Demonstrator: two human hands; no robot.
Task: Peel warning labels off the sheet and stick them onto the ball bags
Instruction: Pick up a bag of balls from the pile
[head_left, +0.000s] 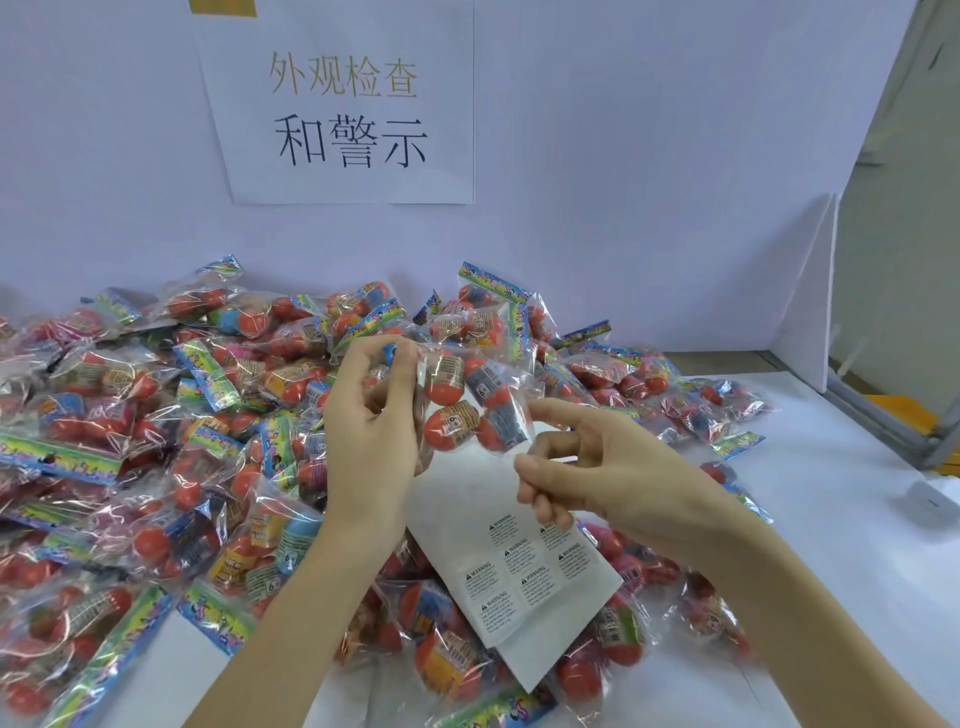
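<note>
My left hand (371, 431) is raised above the pile and pinches the left edge of a clear ball bag (467, 400), which holds several orange balls. The straight index finger of my right hand (597, 467) touches that bag's right side. Its other fingers are loosely curled, and I see nothing in them. Below both hands a white label sheet (524, 582) lies tilted on the bags. Several small warning labels are printed on its middle part. I cannot tell whether a label sits on the held bag.
A large pile of ball bags (156, 441) covers the white table (841, 571) from the left to the middle. More bags lie under and right of the sheet. A white partition with a paper sign (343, 104) stands behind. A metal frame (893, 426) is at the right.
</note>
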